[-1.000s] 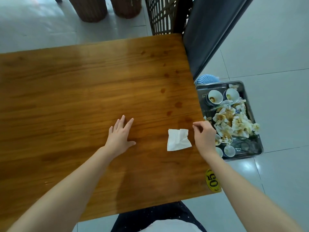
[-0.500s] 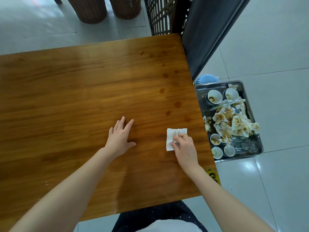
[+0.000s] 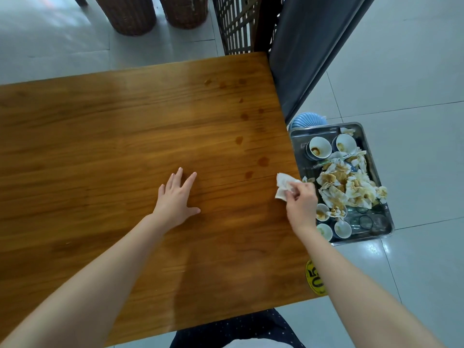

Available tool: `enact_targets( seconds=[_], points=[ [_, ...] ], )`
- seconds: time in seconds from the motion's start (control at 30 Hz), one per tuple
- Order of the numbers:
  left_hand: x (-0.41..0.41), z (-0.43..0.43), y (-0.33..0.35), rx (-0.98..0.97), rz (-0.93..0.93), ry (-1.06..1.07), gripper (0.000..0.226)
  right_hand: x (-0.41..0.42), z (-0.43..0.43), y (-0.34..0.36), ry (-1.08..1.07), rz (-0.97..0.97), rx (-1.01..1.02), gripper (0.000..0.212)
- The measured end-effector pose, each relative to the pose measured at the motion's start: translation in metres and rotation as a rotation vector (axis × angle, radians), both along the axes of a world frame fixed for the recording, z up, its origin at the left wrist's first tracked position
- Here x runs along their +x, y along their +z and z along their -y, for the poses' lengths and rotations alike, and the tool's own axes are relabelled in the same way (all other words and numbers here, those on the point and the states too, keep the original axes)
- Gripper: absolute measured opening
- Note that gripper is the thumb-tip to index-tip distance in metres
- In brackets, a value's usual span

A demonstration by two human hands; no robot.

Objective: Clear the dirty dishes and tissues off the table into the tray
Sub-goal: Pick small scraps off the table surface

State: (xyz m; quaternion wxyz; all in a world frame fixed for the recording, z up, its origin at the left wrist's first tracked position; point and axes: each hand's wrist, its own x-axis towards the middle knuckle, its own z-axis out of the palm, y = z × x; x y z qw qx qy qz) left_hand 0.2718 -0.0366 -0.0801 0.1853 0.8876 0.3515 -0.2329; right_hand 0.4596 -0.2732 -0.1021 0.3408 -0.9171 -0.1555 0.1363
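Pinched between the thumb and curled fingers of the right hand (image 3: 301,205) is a crumpled white tissue (image 3: 283,184), which is held at the right edge of the table (image 3: 100,146); whether the tissue's lower end touches the wood cannot be told. The left hand (image 3: 175,198) is laid flat on the tabletop, palm down, with the fingers straight and spread and the thumb turned out to the right, and nothing is held by it. It is set well apart from the right hand, nearer the middle of the table. Several brown stains (image 3: 263,161) are seen on the wood in a loose line running from the far right corner toward the tissue. A round yellow sticker (image 3: 313,277) marked 05 is fixed at the table's right edge, partly hidden by the right forearm. A metal tray (image 3: 326,128) is set lower than the tabletop, just beside the table's right side, over the tiled floor (image 3: 414,96). At its far end two bowls (image 3: 320,148) with brown residue are placed side by side; its middle is filled by a heap of stained tissues (image 3: 346,187); at its near end several small cups (image 3: 342,228) are gathered, and clear glasses (image 3: 365,221) are seen just beside them. A blue ribbed object (image 3: 307,120) is partly seen behind the tray's far rim, and what it is cannot be told. Beyond the table's far right corner a wooden lattice screen (image 3: 236,21) and a dark panel (image 3: 301,59) are seen, and two woven cylinders (image 3: 128,13) are stood on the floor beyond the far edge.
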Motion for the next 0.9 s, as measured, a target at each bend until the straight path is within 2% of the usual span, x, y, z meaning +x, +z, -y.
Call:
enact_targets(
  seconds=[0.1, 0.27, 0.53, 0.9],
  points=[
    [0.011, -0.01, 0.002, 0.009, 0.003, -0.001, 0.102, 0.022, -0.006, 0.001, -0.023, -0.013, -0.001, 0.028],
    [0.023, -0.022, 0.003, 0.013, 0.022, -0.007, 0.1, 0.022, -0.004, -0.005, 0.023, 0.027, -0.039, 0.018],
    [0.03, -0.033, 0.0, 0.001, 0.006, -0.031, 0.101, 0.013, -0.003, 0.0, 0.115, 0.051, -0.094, 0.02],
    [0.042, -0.058, -0.004, 0.006, -0.056, -0.115, 0.125, -0.037, -0.01, 0.001, 0.303, 0.073, -0.08, 0.015]
  ],
)
